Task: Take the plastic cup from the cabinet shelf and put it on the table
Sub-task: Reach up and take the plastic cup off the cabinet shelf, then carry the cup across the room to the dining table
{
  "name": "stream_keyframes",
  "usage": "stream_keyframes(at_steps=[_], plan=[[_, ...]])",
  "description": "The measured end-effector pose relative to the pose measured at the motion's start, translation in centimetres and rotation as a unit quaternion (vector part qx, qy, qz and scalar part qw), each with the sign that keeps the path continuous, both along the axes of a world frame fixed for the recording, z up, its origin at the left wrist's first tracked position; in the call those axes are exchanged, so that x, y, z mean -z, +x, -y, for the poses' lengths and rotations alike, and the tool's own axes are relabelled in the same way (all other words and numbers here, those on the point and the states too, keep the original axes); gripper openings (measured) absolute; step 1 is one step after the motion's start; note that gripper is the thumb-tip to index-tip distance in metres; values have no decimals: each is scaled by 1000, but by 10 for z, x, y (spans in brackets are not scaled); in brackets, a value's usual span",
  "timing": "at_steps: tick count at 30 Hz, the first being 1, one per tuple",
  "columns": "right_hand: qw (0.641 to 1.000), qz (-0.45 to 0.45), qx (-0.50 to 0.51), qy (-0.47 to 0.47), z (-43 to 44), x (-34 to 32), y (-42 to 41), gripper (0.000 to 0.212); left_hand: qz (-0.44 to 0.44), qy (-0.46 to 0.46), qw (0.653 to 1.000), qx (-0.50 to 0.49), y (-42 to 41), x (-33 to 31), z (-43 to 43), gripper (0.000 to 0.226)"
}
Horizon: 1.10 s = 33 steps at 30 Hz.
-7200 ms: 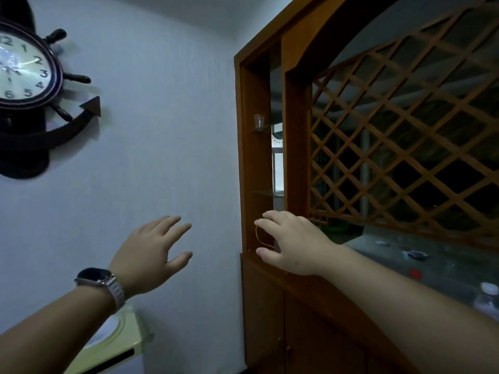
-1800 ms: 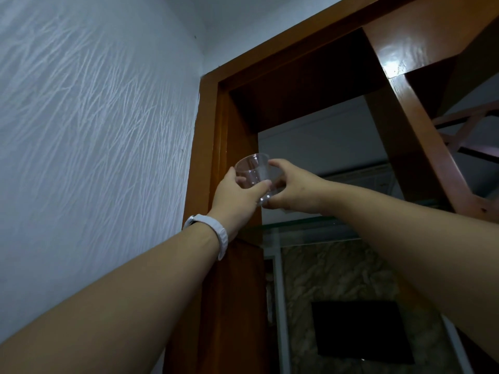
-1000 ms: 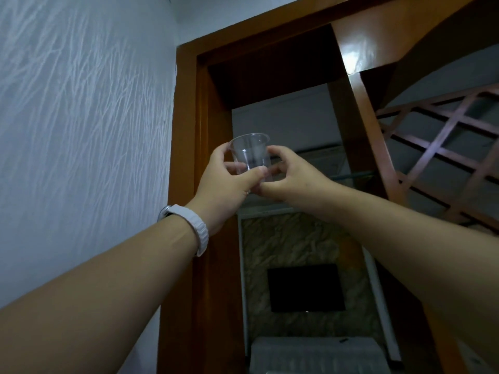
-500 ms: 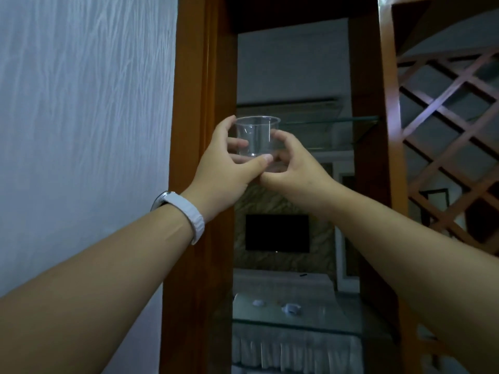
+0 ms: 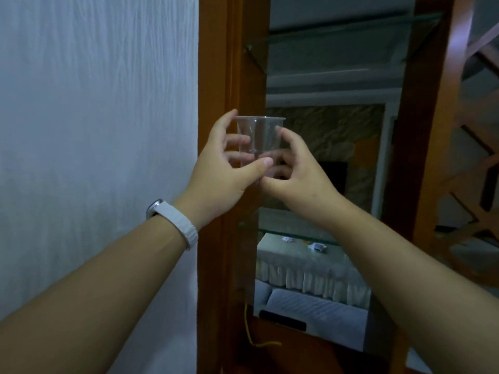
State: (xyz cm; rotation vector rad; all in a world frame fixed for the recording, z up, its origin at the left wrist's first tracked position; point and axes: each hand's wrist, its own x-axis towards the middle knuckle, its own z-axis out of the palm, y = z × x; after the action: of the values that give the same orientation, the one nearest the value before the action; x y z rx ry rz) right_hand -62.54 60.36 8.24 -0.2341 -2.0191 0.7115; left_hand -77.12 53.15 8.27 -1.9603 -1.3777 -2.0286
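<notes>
- Dim room: pale textured wall [image 5: 94, 130] on the left, brown wooden cabinet frame [image 5: 237, 63] rising beside it, lattice panel [image 5: 475, 157] at the far right
- Glass shelf [image 5: 337, 31] high in the cabinet opening, above the hands; a second glass shelf [image 5: 291, 234] lower down, partly hidden by the right forearm
- Through the opening, a pale surface with a fringed edge [image 5: 297, 255] carrying a few small white scraps; whether this is the target table cannot be told
- Clear plastic cup [image 5: 260, 133] upright, rim up, held in the air in front of the cabinet frame, resting on neither shelf
- Left hand [image 5: 221, 174] curled around the cup's left side, thumb tip pressed near the base, fingers showing through the clear wall; white wristband [image 5: 175, 222] on that wrist
- Right hand [image 5: 294, 168] closed on the cup's right side and lower edge, fingertip high on the wall near the rim
- Step in hand, by judgement: carrying stage, cup already off the shelf, placing on the table not yet done
- Next move calls for: drawing the cup back clear of the wooden frame, keeping it upright, easing the squeeze since thin plastic likely buckles, then finding a table, none being clearly in view here
</notes>
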Motion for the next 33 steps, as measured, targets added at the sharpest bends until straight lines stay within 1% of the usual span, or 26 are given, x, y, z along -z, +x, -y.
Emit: stream_keyframes(at_steps=[3, 7, 10, 14, 19, 23, 26, 30, 33], plan=[[999, 2, -29, -24, 0, 25, 2, 82, 14, -15, 1000, -18, 7, 25, 8, 80], [994, 9, -79, -75, -4, 59, 6, 71, 29, -40, 997, -56, 18, 57, 15, 89], [985, 16, -122, -122, -10, 86, 6, 66, 64, -51, 993, -87, 31, 81, 23, 97], [973, 44, -172, -147, -13, 118, 7, 73, 107, -63, 984, -126, 49, 113, 36, 89], [947, 72, -248, -191, -10, 147, 11, 73, 137, -78, 968, -196, 69, 143, 49, 86], [923, 101, -301, -219, -3, 169, 10, 77, 160, -78, 949, -259, 86, 160, 65, 90], [898, 118, -352, -238, 11, 180, 10, 72, 171, -77, 934, -304, 100, 169, 85, 88], [874, 142, -398, -239, 37, 190, 7, 68, 190, -73, 910, -362, 114, 181, 116, 91], [854, 159, -434, -238, 62, 198, 1, 67, 205, -66, 890, -401, 123, 189, 142, 88]])
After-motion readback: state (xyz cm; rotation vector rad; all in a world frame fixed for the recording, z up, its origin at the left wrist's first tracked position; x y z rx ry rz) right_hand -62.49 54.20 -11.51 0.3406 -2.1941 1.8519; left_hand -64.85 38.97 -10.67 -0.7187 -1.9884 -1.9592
